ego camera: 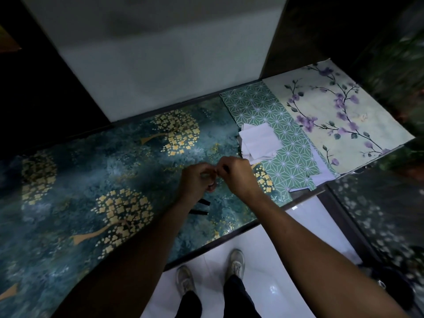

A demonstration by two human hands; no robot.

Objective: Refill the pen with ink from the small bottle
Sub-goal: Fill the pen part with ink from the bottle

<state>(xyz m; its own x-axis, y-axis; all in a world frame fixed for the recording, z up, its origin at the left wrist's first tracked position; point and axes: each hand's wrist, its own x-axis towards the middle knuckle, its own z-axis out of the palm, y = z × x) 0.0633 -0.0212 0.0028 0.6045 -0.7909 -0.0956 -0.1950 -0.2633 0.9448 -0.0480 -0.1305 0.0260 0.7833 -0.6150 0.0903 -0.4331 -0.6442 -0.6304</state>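
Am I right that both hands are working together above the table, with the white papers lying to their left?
Not quite: in the head view the white papers lie to the right of the hands, not the left. The left hand and right hand do meet above the table.

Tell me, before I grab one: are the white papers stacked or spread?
Stacked: the white papers overlap in a loose, fanned pile on the green sheet.

The table (68,180) wore a dark teal cover with golden trees. On it lay two black pen parts (202,206), side by side, a green patterned sheet (275,138) bearing white papers (259,141), and a floral sheet (339,120) beside it.
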